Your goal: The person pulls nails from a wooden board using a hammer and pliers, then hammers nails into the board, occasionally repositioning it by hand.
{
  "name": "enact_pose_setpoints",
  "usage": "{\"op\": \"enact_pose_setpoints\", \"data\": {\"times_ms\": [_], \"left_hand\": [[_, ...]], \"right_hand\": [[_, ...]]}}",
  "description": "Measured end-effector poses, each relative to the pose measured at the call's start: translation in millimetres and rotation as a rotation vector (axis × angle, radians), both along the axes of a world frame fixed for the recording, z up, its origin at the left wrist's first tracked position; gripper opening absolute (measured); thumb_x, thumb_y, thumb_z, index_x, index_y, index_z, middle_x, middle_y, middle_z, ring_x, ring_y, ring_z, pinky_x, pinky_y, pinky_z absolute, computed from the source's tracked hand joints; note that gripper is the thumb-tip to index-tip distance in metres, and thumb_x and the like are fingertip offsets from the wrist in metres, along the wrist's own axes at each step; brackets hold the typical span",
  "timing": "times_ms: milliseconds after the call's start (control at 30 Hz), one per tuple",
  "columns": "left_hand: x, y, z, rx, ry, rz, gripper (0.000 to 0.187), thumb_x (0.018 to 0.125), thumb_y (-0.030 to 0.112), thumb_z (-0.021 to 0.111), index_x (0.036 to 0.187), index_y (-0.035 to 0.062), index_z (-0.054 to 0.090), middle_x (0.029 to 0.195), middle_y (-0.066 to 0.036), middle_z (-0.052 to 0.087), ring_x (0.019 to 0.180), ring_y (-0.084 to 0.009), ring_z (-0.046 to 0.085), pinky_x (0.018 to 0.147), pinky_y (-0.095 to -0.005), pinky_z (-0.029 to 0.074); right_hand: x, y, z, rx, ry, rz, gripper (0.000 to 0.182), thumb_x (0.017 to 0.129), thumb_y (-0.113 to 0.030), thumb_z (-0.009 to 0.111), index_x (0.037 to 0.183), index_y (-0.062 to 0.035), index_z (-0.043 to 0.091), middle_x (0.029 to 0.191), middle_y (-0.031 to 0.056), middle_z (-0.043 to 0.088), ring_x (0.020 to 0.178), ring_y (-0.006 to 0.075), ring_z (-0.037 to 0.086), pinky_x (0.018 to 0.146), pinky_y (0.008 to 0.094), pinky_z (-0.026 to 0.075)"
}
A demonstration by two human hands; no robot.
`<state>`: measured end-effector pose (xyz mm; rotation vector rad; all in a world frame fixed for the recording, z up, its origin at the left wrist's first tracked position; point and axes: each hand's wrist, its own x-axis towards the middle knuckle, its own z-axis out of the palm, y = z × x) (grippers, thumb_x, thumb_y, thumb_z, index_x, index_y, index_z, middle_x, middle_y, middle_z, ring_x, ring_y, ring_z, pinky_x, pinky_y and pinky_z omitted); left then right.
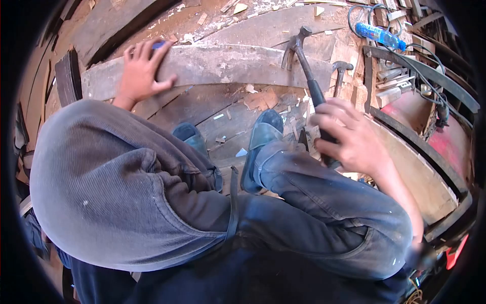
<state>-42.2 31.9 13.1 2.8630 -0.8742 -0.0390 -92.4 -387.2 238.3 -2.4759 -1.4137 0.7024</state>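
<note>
And here's the one container, up at the far right: a blue bottle (377, 35), lying on its side among loops of cable (424, 68), its blue cap pointing right. The label covers much of it, so whether there's liquid inside, I can't tell.

Down to the surface! It's a rough plank floor (202, 109), strewn with wood chips, pale splinters and dusty offcuts. Across it lies the long curved board (223, 66), scuffed and grey, just beyond the sandals (263, 137). The second hammer (340, 73) lies near the board's right end. Over on the right, dark curved timbers (415, 134) sweep past a faded red surface (455, 147), with small strips of wood (392, 86) piled close by. More dark timber (68, 76) crowds the left side.

Now the hands! The left hand (142, 73) is on the left part of the curved board, fingers fanned wide, thumb well apart, pinching nothing that shows. A small blue thing (158, 45) sits at the fingertips, too hidden to name. The right hand (349, 134) has its fingers wrapped around the dark handle of the claw hammer (302, 58), pressed firmly about it above the right knee, the metal head tilted up and away, over the board's right part.
</note>
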Motion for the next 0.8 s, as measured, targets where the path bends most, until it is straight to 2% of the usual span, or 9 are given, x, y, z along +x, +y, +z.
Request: {"op": "enact_pose_setpoints", "data": {"times_ms": [67,167,267,367,467,567,700,767,800], "left_hand": [[0.8,-24.1,2.9,-0.065,-0.006,-0.099,0.092,0.071,0.061,0.07,0.149,0.0185,0.046,0.137,-0.012,0.051,0.129,-0.0298,0.046,0.11,-0.0521,0.028],[1.6,-31.9,1.9,-0.112,0.06,-0.161,0.102,0.063,0.058,0.078,0.15,0.0181,0.043,0.137,-0.01,0.052,0.128,-0.0289,0.048,0.111,-0.0529,0.029],[1.9,-30.1,2.3,-0.095,0.106,-0.142,0.108,0.058,0.053,0.083,0.152,0.0194,0.041,0.136,-0.009,0.053,0.127,-0.0283,0.049,0.109,-0.0516,0.032],[1.9,-29.2,2.2,-0.055,0.129,-0.122,0.111,0.055,0.05,0.085,0.153,0.0209,0.04,0.137,-0.008,0.053,0.126,-0.028,0.05,0.107,-0.0513,0.034],[1.1,-29.5,2.7,-0.052,0.137,-0.112,0.112,0.055,0.051,0.085,0.153,0.0229,0.039,0.139,-0.007,0.052,0.126,-0.0288,0.05,0.105,-0.0522,0.036],[-0.5,-27.8,-1.8,-0.047,0.117,-0.117,0.114,0.055,0.05,0.086,0.154,0.0202,0.039,0.141,-0.009,0.05,0.127,-0.0289,0.049,0.105,-0.0504,0.034],[-1.0,-28.2,-4.7,-0.031,0.099,-0.125,0.112,0.057,0.055,0.084,0.154,0.0214,0.038,0.143,-0.009,0.05,0.127,-0.0297,0.049,0.105,-0.053,0.036],[-2.3,-25.9,-5.1,-0.032,0.116,-0.128,0.115,0.055,0.054,0.085,0.154,0.021,0.038,0.143,-0.009,0.05,0.126,-0.0296,0.049,0.105,-0.0524,0.035],[-2.1,-25.8,-4.5,-0.03,0.124,-0.123,0.115,0.054,0.054,0.085,0.154,0.0209,0.038,0.142,-0.009,0.05,0.126,-0.0295,0.049,0.105,-0.0524,0.035]], "right_hand": [[-0.4,7.4,-18.0,0.043,0.109,0.148,0.021,0.066,-0.022,0.068,0.081,-0.0083,0.07,0.096,0.0049,0.058,0.103,0.023,0.059,0.109,0.0439,0.042],[-5.0,27.3,-36.8,0.02,0.329,0.282,0.019,0.069,-0.023,0.068,0.078,-0.0064,0.068,0.09,0.0039,0.059,0.101,0.0218,0.06,0.107,0.0444,0.041],[-12.1,40.7,-49.7,0.067,0.34,0.262,0.032,0.058,-0.026,0.076,0.079,-0.006,0.062,0.088,0.0045,0.055,0.1,0.0235,0.059,0.11,0.0462,0.038],[9.0,34.5,-44.6,0.272,0.393,0.19,0.028,0.062,-0.022,0.079,0.074,-0.0055,0.059,0.082,0.0053,0.054,0.089,0.024,0.059,0.102,0.0478,0.044],[37.1,20.1,-27.1,0.374,0.47,-0.025,0.023,0.065,-0.018,0.079,0.072,-0.008,0.06,0.079,0.0041,0.054,0.082,0.0228,0.058,0.088,0.0411,0.045],[34.6,16.3,-27.9,0.395,0.472,-0.077,0.025,0.062,-0.013,0.081,0.071,-0.008,0.058,0.077,0.0044,0.051,0.076,0.0238,0.056,0.082,0.0401,0.045],[40.3,16.8,-26.7,0.459,0.428,-0.117,0.025,0.063,-0.013,0.081,0.068,-0.0077,0.058,0.074,0.004,0.052,0.072,0.0242,0.056,0.08,0.04,0.045],[55.3,2.9,-22.6,0.592,0.389,-0.288,0.016,0.062,-0.004,0.073,0.064,-0.0059,0.058,0.067,0.0057,0.053,0.062,0.0261,0.056,0.071,0.0438,0.048],[66.6,-1.8,-21.9,0.616,0.42,-0.288,0.014,0.066,-0.004,0.069,0.061,-0.0042,0.055,0.064,0.0074,0.053,0.059,0.0268,0.056,0.067,0.0426,0.047]]}}
